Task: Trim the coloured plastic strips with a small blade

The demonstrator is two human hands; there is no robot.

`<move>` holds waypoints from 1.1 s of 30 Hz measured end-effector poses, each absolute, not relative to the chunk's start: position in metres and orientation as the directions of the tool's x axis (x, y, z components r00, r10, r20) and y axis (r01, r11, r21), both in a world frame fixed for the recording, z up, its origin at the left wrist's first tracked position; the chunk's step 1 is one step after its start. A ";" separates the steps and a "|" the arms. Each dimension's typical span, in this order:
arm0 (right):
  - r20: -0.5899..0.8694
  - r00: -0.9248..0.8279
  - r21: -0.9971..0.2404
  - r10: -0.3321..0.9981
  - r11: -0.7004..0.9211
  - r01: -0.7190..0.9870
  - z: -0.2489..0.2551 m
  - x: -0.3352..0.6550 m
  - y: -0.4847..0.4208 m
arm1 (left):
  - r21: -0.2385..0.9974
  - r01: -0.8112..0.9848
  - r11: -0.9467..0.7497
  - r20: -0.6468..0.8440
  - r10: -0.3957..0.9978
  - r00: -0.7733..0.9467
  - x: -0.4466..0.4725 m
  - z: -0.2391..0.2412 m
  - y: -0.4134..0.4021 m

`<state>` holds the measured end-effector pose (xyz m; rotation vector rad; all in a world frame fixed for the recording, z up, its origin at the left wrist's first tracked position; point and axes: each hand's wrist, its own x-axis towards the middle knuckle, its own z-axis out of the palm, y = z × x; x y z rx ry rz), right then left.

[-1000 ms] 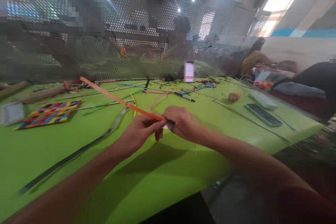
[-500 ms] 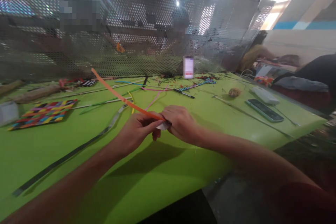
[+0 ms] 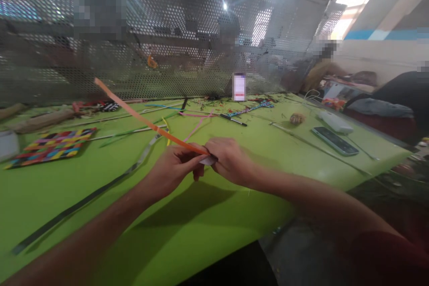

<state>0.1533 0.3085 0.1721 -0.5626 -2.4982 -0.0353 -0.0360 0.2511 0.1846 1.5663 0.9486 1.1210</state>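
Observation:
Both hands meet above the green table (image 3: 208,250), pinching an orange strip (image 3: 144,121). The strip rises from my fingers toward the upper left in a slight curve. My left hand (image 3: 172,165) is closed, its thumb pressing on a small pale piece (image 3: 208,159) at the strip's lower end. Against it, my right hand (image 3: 231,158) is closed round that same end, and its fingertips are hidden. A dark grey strip (image 3: 90,197) runs from the near left toward my left hand. A yellow strip (image 3: 166,130) and a pink strip (image 3: 194,128) lie just beyond.
A multicoloured woven mat (image 3: 55,145) lies at the left. Farther back are a black pen (image 3: 233,119), a patterned strip (image 3: 251,108) and scraps. A phone (image 3: 335,140), a white box (image 3: 335,121) and a small brown ball (image 3: 296,119) rest at right. A perforated metal screen (image 3: 187,71) stands behind.
The orange strip's free end has swung left and slightly up. Both hands keep their grip in nearly the same place. The view has shifted slightly.

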 end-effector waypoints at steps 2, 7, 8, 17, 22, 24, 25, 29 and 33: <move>0.547 -0.741 -0.109 0.389 0.911 0.398 0.172 0.153 0.308 | 0.966 0.068 -0.251 0.224 0.936 0.271 -0.037 0.184 0.251; 0.544 -0.735 -0.121 0.404 0.905 0.408 0.171 0.152 0.308 | 0.965 0.074 -0.251 0.224 0.939 0.262 -0.036 0.183 0.250; 0.541 -0.737 -0.117 0.405 0.904 0.411 0.171 0.152 0.307 | 0.966 0.070 -0.250 0.224 0.938 0.263 -0.035 0.184 0.250; 0.516 -0.739 -0.132 0.434 0.892 0.432 0.171 0.151 0.305 | 0.963 0.078 -0.257 0.230 0.940 0.251 -0.035 0.186 0.250; 0.526 -0.733 -0.150 0.431 0.895 0.419 0.171 0.150 0.304 | 0.958 0.099 -0.271 0.239 0.938 0.253 -0.035 0.185 0.250; 0.538 -0.731 -0.143 0.420 0.900 0.412 0.171 0.151 0.304 | 0.956 0.103 -0.273 0.239 0.936 0.257 -0.035 0.185 0.249; 0.547 -0.729 -0.137 0.412 0.903 0.408 0.172 0.151 0.303 | 0.956 0.105 -0.275 0.240 0.935 0.260 -0.036 0.185 0.249; 0.562 -0.727 -0.118 0.396 0.908 0.403 0.174 0.152 0.302 | 0.952 0.110 -0.285 0.247 0.929 0.276 -0.036 0.187 0.248; 0.560 -0.732 -0.085 0.387 0.906 0.415 0.176 0.152 0.302 | 0.952 0.112 -0.285 0.244 0.928 0.282 -0.037 0.187 0.247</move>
